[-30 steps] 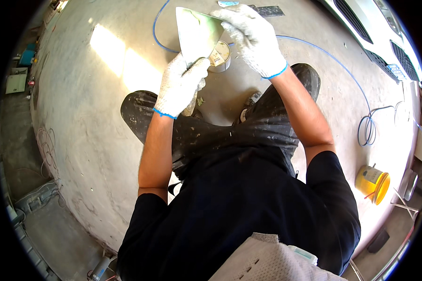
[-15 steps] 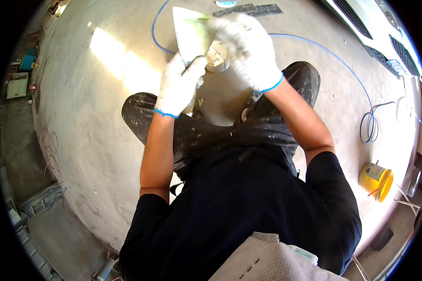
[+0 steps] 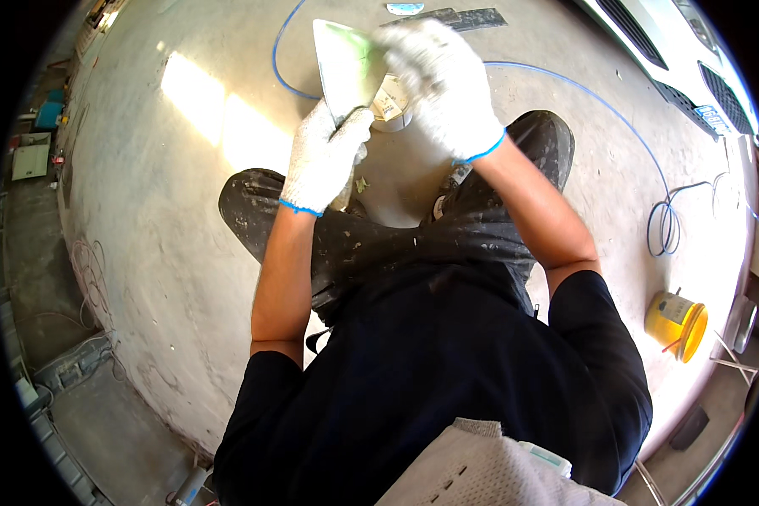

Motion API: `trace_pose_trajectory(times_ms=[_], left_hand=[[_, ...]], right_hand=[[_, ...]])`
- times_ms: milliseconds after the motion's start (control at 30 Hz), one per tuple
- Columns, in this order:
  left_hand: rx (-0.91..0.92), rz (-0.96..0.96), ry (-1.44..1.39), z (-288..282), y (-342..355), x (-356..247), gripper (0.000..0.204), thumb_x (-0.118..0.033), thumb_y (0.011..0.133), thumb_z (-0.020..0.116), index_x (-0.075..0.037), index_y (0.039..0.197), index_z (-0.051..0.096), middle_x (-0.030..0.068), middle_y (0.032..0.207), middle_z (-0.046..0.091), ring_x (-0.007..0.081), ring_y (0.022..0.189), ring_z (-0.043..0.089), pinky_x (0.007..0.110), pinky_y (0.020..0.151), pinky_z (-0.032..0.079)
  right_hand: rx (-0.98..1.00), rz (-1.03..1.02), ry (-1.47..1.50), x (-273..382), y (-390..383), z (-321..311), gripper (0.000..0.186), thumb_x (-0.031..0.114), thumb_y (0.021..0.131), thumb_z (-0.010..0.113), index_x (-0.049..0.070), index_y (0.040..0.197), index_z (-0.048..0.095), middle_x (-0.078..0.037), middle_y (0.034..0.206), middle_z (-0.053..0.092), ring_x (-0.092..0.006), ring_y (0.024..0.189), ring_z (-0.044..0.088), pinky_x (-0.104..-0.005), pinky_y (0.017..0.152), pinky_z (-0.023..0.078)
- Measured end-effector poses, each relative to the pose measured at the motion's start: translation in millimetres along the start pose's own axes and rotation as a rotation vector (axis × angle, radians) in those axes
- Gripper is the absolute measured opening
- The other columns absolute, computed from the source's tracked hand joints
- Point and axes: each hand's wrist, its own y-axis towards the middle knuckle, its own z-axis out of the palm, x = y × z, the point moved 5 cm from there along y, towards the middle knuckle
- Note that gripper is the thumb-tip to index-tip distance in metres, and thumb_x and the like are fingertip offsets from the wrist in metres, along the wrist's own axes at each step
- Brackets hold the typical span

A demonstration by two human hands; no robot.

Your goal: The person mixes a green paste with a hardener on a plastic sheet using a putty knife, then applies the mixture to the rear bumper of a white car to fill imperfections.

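Observation:
My left hand [image 3: 322, 160], in a white knit glove with a blue cuff, grips the lower corner of a pale flat plate [image 3: 346, 67], its thumb over the near edge. Light green paste, like putty, is smeared across the plate's face. At the plate's right edge is my gloved right hand [image 3: 451, 93], its fingers curled in and blurred; what they hold, if anything, is hidden. Behind and below the hands a round can [image 3: 391, 105] stands on the floor between my knees, partly covered by the plate and right hand.
A blue hose [image 3: 582, 83] runs across the floor to a coil at right. Dark flat strips [image 3: 479, 18] lie ahead. A white car's front [image 3: 649, 42] stands at the upper right, and a yellow bucket [image 3: 676, 325] to my right. Cables and equipment line the left edge.
The plate and my left hand have dropped slightly toward me. My right hand has shifted a little left and stays blurred at the plate's edge.

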Motion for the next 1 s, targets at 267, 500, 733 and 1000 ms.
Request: trace_pose_trajectory(times_ms=[267, 500, 733, 1000], left_hand=[[0.01, -0.003, -0.022, -3, 2, -1, 0.018, -0.013, 0.099, 0.065, 0.0, 0.112, 0.062, 0.0002, 0.082, 0.058, 0.007, 0.067, 0.052, 0.024, 0.059, 0.044], [-0.083, 0.181, 0.064, -14, 4, 4, 0.027, -0.008, 0.098, 0.065, 0.001, 0.123, 0.06, 0.0017, 0.09, 0.06, 0.0089, 0.073, 0.054, 0.026, 0.064, 0.048], [-0.293, 0.603, 0.867, -8, 12, -2, 0.069, 0.0, 0.092, 0.062, -0.021, 0.155, 0.043, 0.0132, 0.102, 0.052, 0.0281, 0.082, 0.06, 0.04, 0.077, 0.054], [-0.129, 0.267, 0.764, -17, 23, 66, 0.064, -0.011, 0.096, 0.059, -0.019, 0.155, 0.039, 0.0168, 0.105, 0.056, 0.0335, 0.088, 0.065, 0.047, 0.077, 0.057]], right_hand=[[0.045, 0.014, 0.16, -2, 19, -12, 0.022, 0.006, 0.09, 0.066, 0.007, 0.111, 0.073, -0.012, 0.094, 0.065, -0.0334, 0.093, 0.063, -0.0403, 0.083, 0.053], [0.007, 0.351, 0.189, -52, -4, 3, 0.02, 0.008, 0.096, 0.06, 0.004, 0.113, 0.071, -0.01, 0.097, 0.071, -0.0262, 0.09, 0.067, -0.0386, 0.081, 0.056], [0.0, 1.238, 1.482, -37, -52, 54, 0.033, 0.013, 0.099, 0.061, -0.003, 0.128, 0.061, -0.01, 0.116, 0.07, -0.0213, 0.102, 0.069, -0.0361, 0.095, 0.058], [-0.111, 0.972, 1.582, -42, -25, 26, 0.039, 0.017, 0.095, 0.069, 0.002, 0.13, 0.06, -0.009, 0.111, 0.071, -0.0207, 0.101, 0.07, -0.0368, 0.093, 0.058]])
